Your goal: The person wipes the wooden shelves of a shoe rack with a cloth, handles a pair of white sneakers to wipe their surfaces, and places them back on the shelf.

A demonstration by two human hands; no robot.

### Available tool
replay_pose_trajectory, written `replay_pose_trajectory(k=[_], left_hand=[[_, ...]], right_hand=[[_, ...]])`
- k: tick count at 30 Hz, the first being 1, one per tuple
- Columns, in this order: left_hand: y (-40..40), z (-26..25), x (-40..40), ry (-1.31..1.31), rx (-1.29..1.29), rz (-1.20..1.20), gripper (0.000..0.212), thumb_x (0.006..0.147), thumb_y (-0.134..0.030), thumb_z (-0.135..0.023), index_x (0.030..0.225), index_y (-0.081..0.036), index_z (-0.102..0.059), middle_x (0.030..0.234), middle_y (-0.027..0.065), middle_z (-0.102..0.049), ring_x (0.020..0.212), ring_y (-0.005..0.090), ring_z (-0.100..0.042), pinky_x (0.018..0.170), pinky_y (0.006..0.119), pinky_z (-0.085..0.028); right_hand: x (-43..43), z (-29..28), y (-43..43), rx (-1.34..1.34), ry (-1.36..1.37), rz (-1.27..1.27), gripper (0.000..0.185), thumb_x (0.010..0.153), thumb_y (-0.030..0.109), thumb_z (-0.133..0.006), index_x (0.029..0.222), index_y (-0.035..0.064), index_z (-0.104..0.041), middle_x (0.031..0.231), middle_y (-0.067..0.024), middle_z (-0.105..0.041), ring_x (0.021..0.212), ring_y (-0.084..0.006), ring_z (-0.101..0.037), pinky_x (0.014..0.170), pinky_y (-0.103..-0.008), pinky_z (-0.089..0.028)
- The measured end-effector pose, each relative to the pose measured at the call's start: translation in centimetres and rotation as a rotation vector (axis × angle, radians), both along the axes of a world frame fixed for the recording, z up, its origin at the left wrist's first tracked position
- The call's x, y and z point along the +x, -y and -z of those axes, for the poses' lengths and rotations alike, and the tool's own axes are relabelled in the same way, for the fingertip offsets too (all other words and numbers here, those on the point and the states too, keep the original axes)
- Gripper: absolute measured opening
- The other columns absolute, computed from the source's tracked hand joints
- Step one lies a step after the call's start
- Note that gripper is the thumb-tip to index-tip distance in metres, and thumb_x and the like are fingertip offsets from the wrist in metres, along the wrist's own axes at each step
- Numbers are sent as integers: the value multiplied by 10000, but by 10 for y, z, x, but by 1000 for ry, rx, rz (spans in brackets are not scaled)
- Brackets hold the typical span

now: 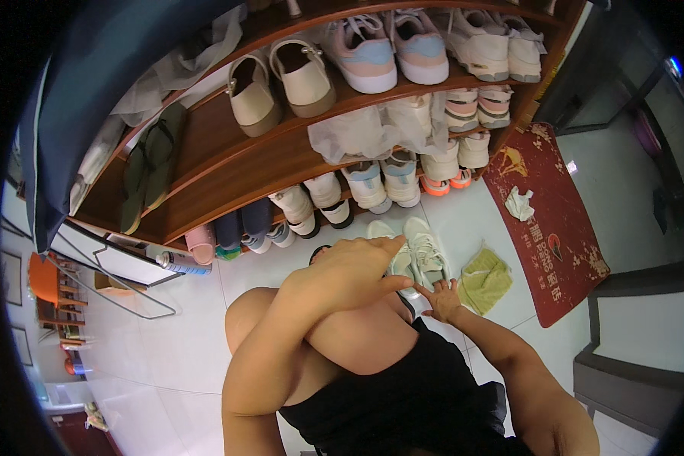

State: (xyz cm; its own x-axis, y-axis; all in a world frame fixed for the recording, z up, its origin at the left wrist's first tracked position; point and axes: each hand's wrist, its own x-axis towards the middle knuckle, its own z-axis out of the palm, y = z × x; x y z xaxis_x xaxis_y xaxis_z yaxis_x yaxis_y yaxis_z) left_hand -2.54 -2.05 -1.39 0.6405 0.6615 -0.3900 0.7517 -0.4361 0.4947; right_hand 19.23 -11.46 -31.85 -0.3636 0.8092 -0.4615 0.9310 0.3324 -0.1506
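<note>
A pair of white lace-up sneakers stands on the floor before me, toes towards the shoe rack. My right hand (442,299) is at the heel of the right sneaker (427,251), its fingers spread and the tips at the shoe's collar. Above my bent knee, my left hand (356,265) reaches across with its thumb apart from the fingers and nothing visible in it. It partly covers the left sneaker (402,262). To the right of the pair lies a yellow-green cloth (485,282), flat on the tiles.
A wooden shoe rack (251,165) full of shoes rises ahead. A red doormat (547,228) with printed writing lies at right, a crumpled white tissue (518,203) on it. At left are a spray can (182,263), a metal rod frame (159,313) and an orange chair (44,279).
</note>
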Motion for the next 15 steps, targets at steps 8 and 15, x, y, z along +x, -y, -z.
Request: replay_pose_trajectory(k=[8, 15], left_hand=[[-2, 13, -15, -37, 88, -9, 629, 842, -357, -561, 1281, 62, -393, 1219, 251, -501, 1075, 373, -517, 908, 395, -416], [1, 15, -17, -62, 163, -53, 535, 819, -349, -592, 1149, 56, -483, 1073, 230, -567, 982, 364, -559, 831, 433, -443]], right_hand=[[-26, 25, -40, -187, 50, 134, 407, 787, 344, -624, 1170, 278, -501, 1034, -114, -609, 1052, -260, -536, 900, -543, -254], [14, -50, -75, -117, -23, -7, 648, 694, 447, -695, 1246, 186, -482, 1014, -127, -621, 1011, -298, -554, 885, -488, -385]])
